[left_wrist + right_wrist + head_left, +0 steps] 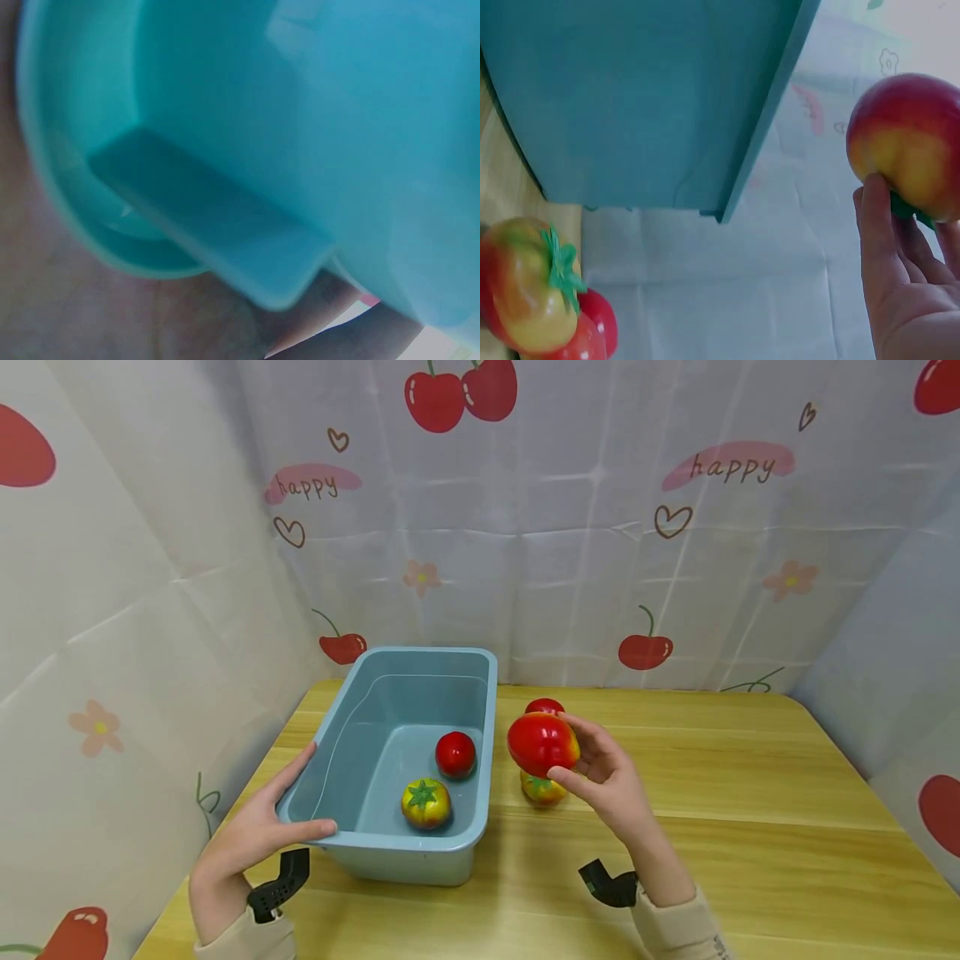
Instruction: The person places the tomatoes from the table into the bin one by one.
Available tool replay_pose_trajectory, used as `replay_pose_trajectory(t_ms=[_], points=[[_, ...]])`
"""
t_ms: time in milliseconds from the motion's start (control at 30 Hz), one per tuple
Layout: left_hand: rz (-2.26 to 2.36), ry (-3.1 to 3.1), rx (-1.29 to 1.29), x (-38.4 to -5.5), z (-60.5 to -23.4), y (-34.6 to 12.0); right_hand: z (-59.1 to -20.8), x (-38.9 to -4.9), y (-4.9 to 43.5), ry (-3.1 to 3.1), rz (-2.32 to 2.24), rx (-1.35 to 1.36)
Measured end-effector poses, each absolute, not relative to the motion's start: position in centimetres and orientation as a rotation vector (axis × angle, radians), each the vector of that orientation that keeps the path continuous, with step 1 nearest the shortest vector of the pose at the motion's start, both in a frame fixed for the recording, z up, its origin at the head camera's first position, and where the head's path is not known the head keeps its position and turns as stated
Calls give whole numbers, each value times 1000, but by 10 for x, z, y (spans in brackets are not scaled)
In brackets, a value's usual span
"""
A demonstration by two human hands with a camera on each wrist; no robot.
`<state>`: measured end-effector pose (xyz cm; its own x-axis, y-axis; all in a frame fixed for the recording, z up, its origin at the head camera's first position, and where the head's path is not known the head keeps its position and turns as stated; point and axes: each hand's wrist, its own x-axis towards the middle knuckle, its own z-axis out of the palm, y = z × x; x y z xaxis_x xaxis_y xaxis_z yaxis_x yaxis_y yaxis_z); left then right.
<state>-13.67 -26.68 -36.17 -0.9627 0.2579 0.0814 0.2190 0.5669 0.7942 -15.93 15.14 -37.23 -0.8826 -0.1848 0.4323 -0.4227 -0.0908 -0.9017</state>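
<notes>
My right hand (611,781) holds a red-and-yellow toy tomato (540,743) in the air, just right of a light blue plastic bin (375,839). In the right wrist view, green leaves show under the held tomato, by the fingers (877,225). My left hand (251,827) grips the bin's near left corner, thumb over the front rim and fingers along the left side. Inside the bin lie a red round toy fruit (455,755) and a yellow-green toy tomato (426,804) with a green star-shaped top. The bin's underside fills most of the left wrist view.
Behind the held tomato, a yellow-and-red toy tomato (543,790) and a red toy fruit (545,705) rest on the wooden table (720,827), partly hidden. A printed white curtain (570,568) hangs at the back and sides.
</notes>
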Motion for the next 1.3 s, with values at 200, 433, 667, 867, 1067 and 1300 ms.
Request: replay_pose_trajectory(t_ms=[200,433,667,867,1067,1300], points=[[1400,2732,433,-137,-363,-267,-376,-156,135,-1994,2143,709],[1407,2724,446,-138,-363,-268,-382,-153,117,-2035,2152,763],[1405,2731,445,-138,-363,-268,-387,-148,103,-2066,2154,807],[1396,2731,437,-138,-363,-268,-390,-145,98,-2097,2095,842],[1405,2724,443,-138,-363,-267,-391,-142,96,-2171,2014,838],[1413,2721,424,-137,-363,-267,-392,-144,95,-2181,1921,952]])
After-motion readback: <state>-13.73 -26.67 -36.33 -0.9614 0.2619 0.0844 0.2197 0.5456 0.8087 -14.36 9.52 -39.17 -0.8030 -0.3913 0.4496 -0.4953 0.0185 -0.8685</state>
